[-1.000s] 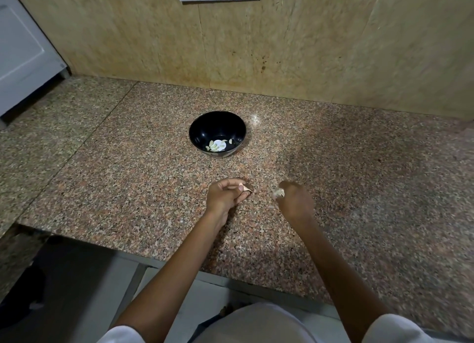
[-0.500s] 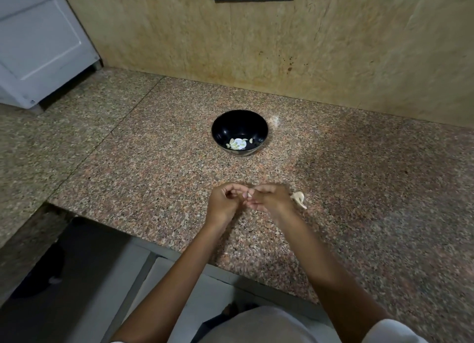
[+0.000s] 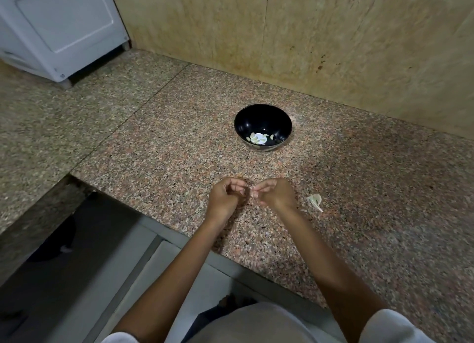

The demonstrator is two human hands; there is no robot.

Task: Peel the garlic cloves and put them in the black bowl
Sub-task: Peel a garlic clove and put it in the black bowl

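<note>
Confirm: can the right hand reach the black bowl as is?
Probably yes. Only bare granite counter lies between the right hand and the black bowl straight ahead; nothing blocks it. Its fingers are curled, seemingly pinching a garlic clove with the left hand.

Before you lies a speckled granite tabletop point(image 3: 372, 188), with a seam point(image 3: 143, 104) running across its left part. Behind it rises a tan tiled wall point(image 3: 346, 47), stained in spots. A white cabinet point(image 3: 64, 21) stands at your far left, beside that wall.
</note>
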